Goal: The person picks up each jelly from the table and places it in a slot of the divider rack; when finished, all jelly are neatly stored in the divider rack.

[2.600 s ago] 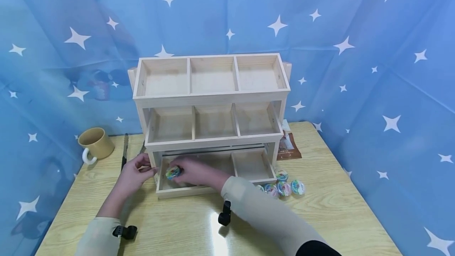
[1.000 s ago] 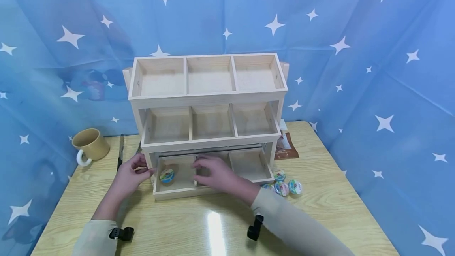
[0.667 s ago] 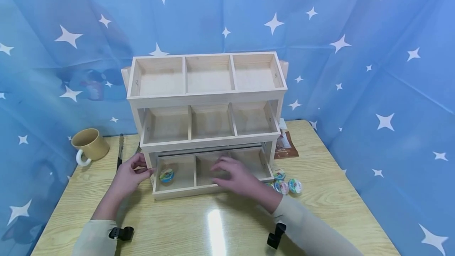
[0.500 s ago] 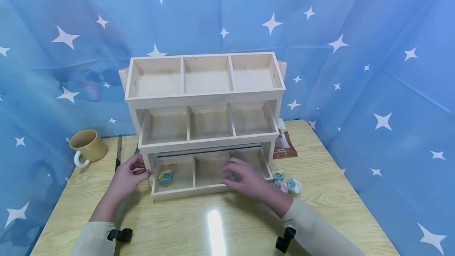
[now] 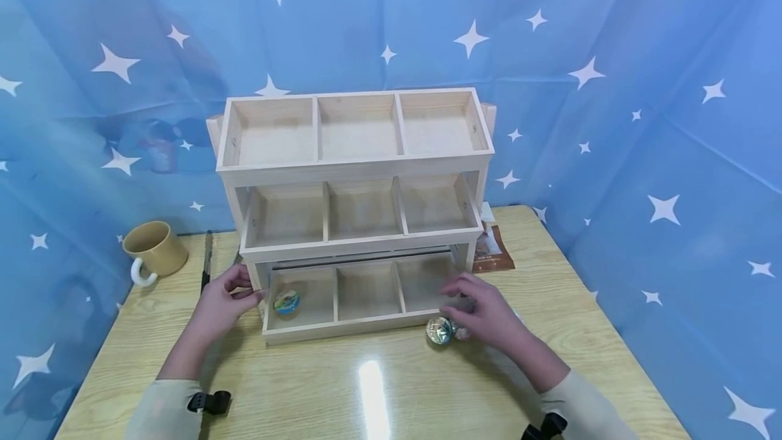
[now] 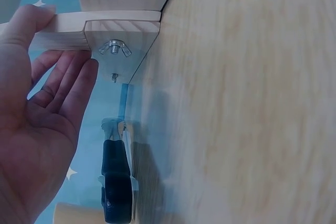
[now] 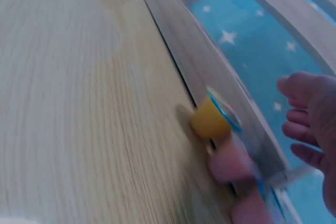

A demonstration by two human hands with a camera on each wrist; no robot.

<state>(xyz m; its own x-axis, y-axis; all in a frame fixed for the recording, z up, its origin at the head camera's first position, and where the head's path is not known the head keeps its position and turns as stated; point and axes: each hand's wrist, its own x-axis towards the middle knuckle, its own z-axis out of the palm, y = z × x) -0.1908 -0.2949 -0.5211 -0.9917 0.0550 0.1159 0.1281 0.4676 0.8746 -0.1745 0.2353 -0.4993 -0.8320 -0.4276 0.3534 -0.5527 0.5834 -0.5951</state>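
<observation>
In the left compartment of the wooden rack's (image 5: 356, 172) bottom tray (image 5: 362, 326) sits one jelly cup (image 5: 286, 302), near the left wall. The rack has three trays of three compartments each, nine in all. On the table (image 5: 293, 392), just beside the near right end of that tray, are more cups. The head view shows one shiny cup (image 5: 438, 331) and part of another behind the fingers; the right wrist view shows three, one yellow cup (image 7: 211, 119) and two pink cups (image 7: 230, 162) (the last one blurred and partly cut off).

The right hand (image 5: 489, 312) is above these cups, its fingers loosely bent, thumb and forefinger apart, holding nothing. The left hand (image 5: 226, 301) holds the rack's left upright, thumb on one side and fingers on the other. Only the left wrist view shows one wing nut (image 6: 115, 47) and one bolt end (image 6: 115, 77) on the rack's side.

Farther out, to the left, are one tan mug (image 5: 161, 248) with a white handle and a black-handled tool (image 5: 206, 262). One brown packet (image 5: 496, 255) lies to the far right. Blue cloth (image 5: 342, 26) with white stars hangs behind.
</observation>
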